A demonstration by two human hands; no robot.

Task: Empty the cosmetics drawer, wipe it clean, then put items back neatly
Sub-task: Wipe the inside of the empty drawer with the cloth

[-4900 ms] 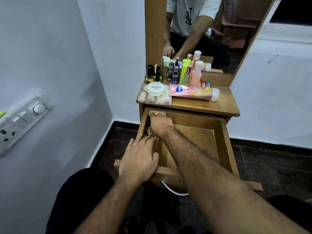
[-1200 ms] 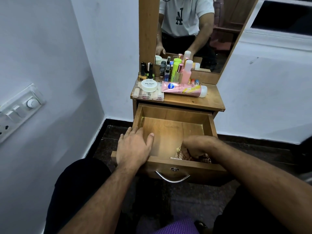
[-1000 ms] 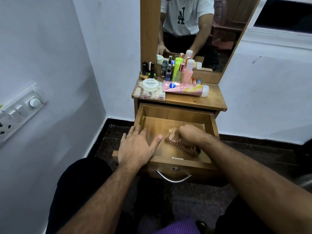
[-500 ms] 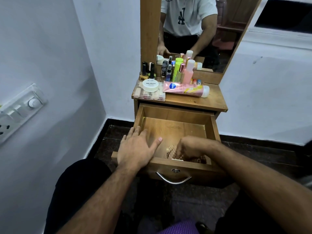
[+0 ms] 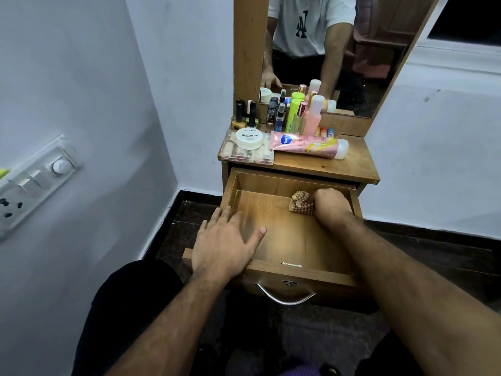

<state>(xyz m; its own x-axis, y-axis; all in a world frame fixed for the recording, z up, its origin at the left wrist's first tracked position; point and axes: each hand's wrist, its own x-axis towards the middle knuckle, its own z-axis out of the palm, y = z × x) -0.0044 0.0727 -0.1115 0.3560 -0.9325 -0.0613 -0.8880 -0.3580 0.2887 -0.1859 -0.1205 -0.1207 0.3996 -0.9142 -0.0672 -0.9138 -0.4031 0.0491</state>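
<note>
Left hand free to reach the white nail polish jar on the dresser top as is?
Probably yes. The left hand rests open on the wooden drawer's left rim, holding nothing. The white nail polish jar sits uncovered on the clear plastic case directly above, nothing between.

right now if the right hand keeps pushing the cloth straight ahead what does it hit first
Most likely the drawer's back wall. The right hand holds the cloth near the back right corner, pointing away from the person, with only a short bare strip of drawer floor ahead. Depth is hard to judge from this view.
</note>
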